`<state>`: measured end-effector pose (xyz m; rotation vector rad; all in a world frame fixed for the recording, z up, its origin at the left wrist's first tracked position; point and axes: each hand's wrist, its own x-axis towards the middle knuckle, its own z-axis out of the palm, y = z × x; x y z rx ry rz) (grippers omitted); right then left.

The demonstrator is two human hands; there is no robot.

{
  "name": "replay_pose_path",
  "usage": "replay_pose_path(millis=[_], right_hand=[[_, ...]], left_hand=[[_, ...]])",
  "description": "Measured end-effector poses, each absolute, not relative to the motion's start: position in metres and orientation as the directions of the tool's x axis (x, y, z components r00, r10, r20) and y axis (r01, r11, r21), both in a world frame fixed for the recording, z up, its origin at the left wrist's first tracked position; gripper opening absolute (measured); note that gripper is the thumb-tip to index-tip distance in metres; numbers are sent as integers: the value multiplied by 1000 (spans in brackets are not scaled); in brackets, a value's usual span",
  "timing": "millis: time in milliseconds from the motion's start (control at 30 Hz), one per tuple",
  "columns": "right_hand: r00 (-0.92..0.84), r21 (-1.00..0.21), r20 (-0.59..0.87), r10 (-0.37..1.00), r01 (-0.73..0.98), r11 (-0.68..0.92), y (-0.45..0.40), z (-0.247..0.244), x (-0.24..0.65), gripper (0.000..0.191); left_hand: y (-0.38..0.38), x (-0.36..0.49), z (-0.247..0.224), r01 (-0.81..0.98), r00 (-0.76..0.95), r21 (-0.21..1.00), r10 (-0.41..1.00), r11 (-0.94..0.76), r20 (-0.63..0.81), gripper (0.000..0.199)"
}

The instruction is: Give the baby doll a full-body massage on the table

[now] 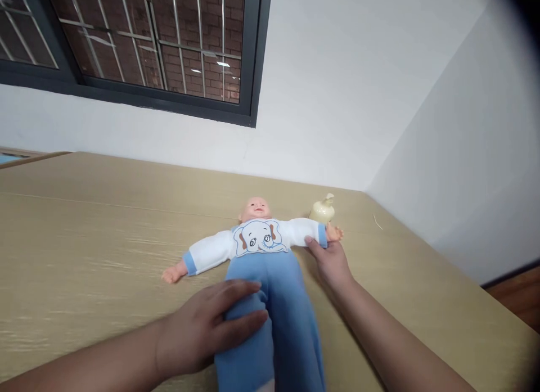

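Note:
A baby doll (257, 237) lies on its back on the table, head away from me and arms spread wide. It wears a white top with an elephant face and light blue trousers (291, 302). My left hand (219, 319) rests across the trouser leg on the left, thumb and fingers apart. At the doll's arm on the right, my right hand (331, 260) grips the white sleeve near its blue cuff, thumb on top and fingers underneath. The lower ends of the trousers run out of view at the bottom.
A cream-coloured, rounded container with a knob-like top (323, 210) stands behind the doll's arm on the right. Farther right on the wooden table (105, 212) lies a thin pale strand (377, 222). White walls (320, 99) and a barred window (169, 43) border the table.

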<state>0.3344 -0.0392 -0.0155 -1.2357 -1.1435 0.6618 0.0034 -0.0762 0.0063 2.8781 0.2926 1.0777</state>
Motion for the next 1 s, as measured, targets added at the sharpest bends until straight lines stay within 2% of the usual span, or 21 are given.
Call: replay_pose_path(millis=[67,133,200,300,400,533,733,867,1000], right_hand=[[387,-900,384,838,359,246,-46,-11,325,48],[336,-853,457,824,429,298,-54,-8,316,54],[158,-789,505,848,483,380,-61,-6,309,70],[-154,-634,486,860,615,468,-69,-4,304,94],[-290,-500,437,851,708,498,-72,-1,304,92],[-312,-422,392,865,775,471,-71,3,302,86],[-366,-328,334,869,819,471,-70,10,298,84],[-377,-297,295,878,837,460,-71,14,296,84],[-369,-290,321,872,839,462,-72,12,296,84]], left_hand=[[-75,0,0,134,728,224,249,-965,639,57],[-75,-2,-6,90,719,317,282,-944,635,62],[-75,-1,-7,49,722,373,291,-927,628,64],[-75,4,-5,18,722,448,321,-894,612,64],[-70,13,-2,10,682,571,423,-821,597,64],[-62,24,0,-12,638,693,528,-721,560,54],[-61,28,-3,-25,643,765,575,-643,505,46],[-60,31,-1,-49,660,765,554,-642,508,46],[-62,32,3,-68,671,708,493,-703,554,47]])
